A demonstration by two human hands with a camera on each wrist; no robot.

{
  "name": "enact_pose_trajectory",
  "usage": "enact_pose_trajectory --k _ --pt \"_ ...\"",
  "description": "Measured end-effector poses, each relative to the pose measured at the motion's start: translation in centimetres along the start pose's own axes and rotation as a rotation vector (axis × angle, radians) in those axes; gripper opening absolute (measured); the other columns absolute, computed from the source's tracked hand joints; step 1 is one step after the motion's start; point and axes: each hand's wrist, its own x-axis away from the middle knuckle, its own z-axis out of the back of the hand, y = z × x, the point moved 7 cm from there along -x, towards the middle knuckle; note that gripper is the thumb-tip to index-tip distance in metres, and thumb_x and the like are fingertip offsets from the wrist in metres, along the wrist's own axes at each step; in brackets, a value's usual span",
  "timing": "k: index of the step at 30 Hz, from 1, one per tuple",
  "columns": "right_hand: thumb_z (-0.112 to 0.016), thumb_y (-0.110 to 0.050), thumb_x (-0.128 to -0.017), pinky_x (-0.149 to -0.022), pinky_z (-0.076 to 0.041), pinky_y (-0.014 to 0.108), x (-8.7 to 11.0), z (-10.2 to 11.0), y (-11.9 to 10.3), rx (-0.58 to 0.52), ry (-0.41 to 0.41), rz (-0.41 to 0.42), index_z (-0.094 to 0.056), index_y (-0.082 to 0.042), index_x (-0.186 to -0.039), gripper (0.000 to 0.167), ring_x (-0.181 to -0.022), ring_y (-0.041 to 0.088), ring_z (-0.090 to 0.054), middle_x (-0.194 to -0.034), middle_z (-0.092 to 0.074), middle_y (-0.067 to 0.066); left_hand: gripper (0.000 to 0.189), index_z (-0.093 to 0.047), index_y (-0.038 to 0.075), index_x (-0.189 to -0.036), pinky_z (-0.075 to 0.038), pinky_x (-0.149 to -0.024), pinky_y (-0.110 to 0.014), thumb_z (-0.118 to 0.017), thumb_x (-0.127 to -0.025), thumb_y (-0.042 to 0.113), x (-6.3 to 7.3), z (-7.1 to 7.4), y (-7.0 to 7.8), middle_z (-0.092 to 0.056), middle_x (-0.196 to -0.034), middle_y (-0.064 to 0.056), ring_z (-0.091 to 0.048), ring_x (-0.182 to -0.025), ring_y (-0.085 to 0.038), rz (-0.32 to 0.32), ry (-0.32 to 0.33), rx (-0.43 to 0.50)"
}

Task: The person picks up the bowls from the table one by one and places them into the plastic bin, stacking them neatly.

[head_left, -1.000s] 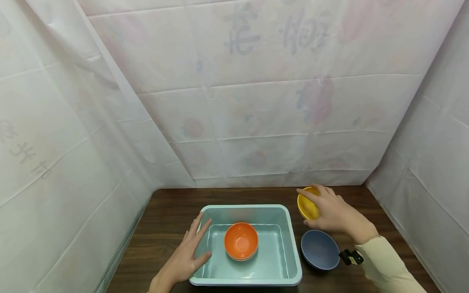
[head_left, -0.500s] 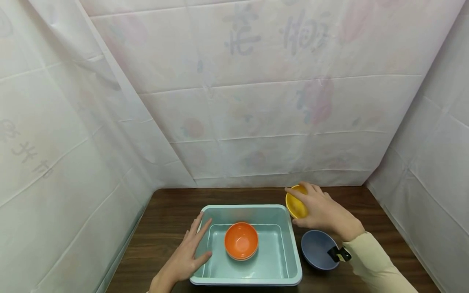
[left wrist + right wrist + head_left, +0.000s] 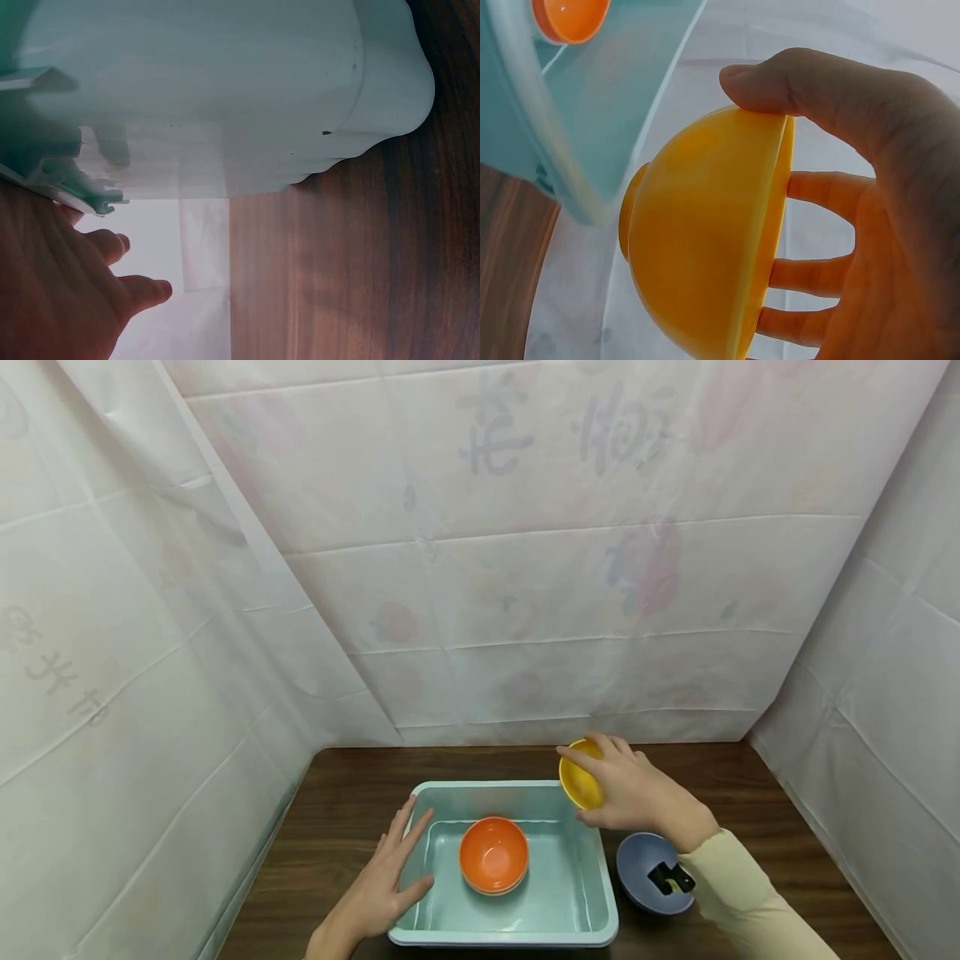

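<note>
1. The right hand (image 3: 637, 789) holds the yellow bowl (image 3: 580, 783), thumb at its rim and fingers reaching to the far side; that span probably leaves its base free.
2. The bowl is tilted at the tub's far right corner, its foot turned towards the tub (image 3: 502, 937) and its mouth towards the palm.
3. The left hand (image 3: 378, 881) lies wide, fingers spread over the tub's left rim and gripping nothing else, presumably to steady it.
4. The orange bowl (image 3: 493, 853) stands upright near the tub's middle, well apart from the walls; whether another sits beneath, I cannot tell.
5. The blue bowl (image 3: 637, 862) stands outside, on the worktop (image 3: 330, 810), within the right hand's easy reach.
</note>
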Motion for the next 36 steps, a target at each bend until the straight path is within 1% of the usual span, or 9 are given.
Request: enact_pose_trajectory --k 7,13,16,19,23,27,30,36 --pt "-0.085 -0.041 -0.077 -0.096 -0.049 0.062 -0.9 -0.4 -1.4 -0.010 -0.019 0.024 -0.048 -0.030 -0.154 0.087 -0.133 0.042 -0.047 -0.155 -0.040 0.015 0.078 -0.030 0.017 -0.164 -0.020 -0.104 -0.088 -0.065 -0.098 0.038 0.0 0.0 0.0 -0.006 -0.174 -0.014 -0.012 -0.153 -0.056 0.000 0.001 0.014" --pt "-0.086 -0.044 -0.077 -0.097 -0.049 0.062 -1.5 -1.1 -2.5 -0.024 -0.042 0.034 -0.048 -0.030 -0.155 0.087 -0.133 0.040 -0.047 -0.156 -0.040 0.014 0.077 -0.028 0.023 -0.165 -0.021 -0.103 -0.088 -0.064 -0.098 0.039 0.0 0.0 0.0 -0.007 -0.174 -0.014 -0.013 -0.153 -0.056 -0.014 0.008 0.006" --pt "-0.085 -0.044 -0.078 -0.097 -0.049 0.062 -1.7 -1.5 -3.0 -0.032 -0.055 0.037 -0.047 -0.031 -0.155 0.087 -0.133 0.040 -0.048 -0.157 -0.038 0.015 0.077 -0.029 0.021 -0.164 -0.021 -0.103 -0.088 -0.065 -0.098 0.039 0.0 0.1 0.1 -0.007 -0.174 -0.014 -0.013 -0.153 -0.056 -0.020 0.008 0.008" --pt "-0.084 -0.045 -0.078 -0.100 -0.047 0.065 -1.9 -2.0 -3.6 -0.042 -0.076 0.043 -0.046 -0.032 -0.155 0.087 -0.136 0.042 -0.045 -0.160 -0.036 0.016 0.078 -0.030 0.018 -0.164 -0.021 -0.104 -0.087 -0.065 -0.098 0.039 0.0 0.0 0.0 -0.007 -0.174 -0.014 -0.013 -0.153 -0.055 -0.020 0.005 0.005" --pt "-0.084 -0.047 -0.078 -0.105 -0.042 0.071 -2.1 -2.7 -4.4 -0.063 -0.111 0.051 -0.044 -0.033 -0.156 0.088 -0.144 0.044 -0.039 -0.164 -0.033 0.017 0.077 -0.030 0.018 -0.164 -0.022 -0.104 -0.087 -0.065 -0.098 0.039 0.0 0.0 -0.1 -0.007 -0.174 -0.013 -0.013 -0.154 -0.053 -0.014 0.002 0.002" --pt "-0.085 -0.046 -0.078 -0.105 -0.040 0.074 -2.4 -3.2 -5.1 -0.086 -0.124 0.069 -0.046 -0.031 -0.156 0.088 -0.144 0.047 -0.039 -0.163 -0.034 0.019 0.078 -0.032 0.017 -0.163 -0.021 -0.104 -0.088 -0.065 -0.097 0.039 0.0 0.0 0.0 -0.008 -0.174 -0.013 -0.014 -0.155 -0.052 -0.009 0.003 0.004" --pt "-0.084 -0.046 -0.078 -0.104 -0.041 0.073 -2.5 -3.5 -5.5 -0.085 -0.119 0.085 -0.047 -0.030 -0.155 0.087 -0.142 0.047 -0.040 -0.161 -0.035 0.019 0.078 -0.032 0.016 -0.163 -0.021 -0.104 -0.087 -0.065 -0.097 0.040 0.0 0.0 0.0 -0.007 -0.174 -0.012 -0.013 -0.155 -0.052 -0.007 0.000 0.007" --pt "-0.083 -0.045 -0.078 -0.102 -0.045 0.069 -3.0 -3.7 -6.5 -0.084 -0.117 0.117 -0.048 -0.029 -0.154 0.085 -0.142 0.042 -0.041 -0.160 -0.038 0.018 0.079 -0.032 0.017 -0.163 -0.020 -0.104 -0.088 -0.067 -0.096 0.039 -0.1 0.0 -0.1 -0.007 -0.175 -0.010 -0.014 -0.156 -0.050 0.007 -0.005 0.003"
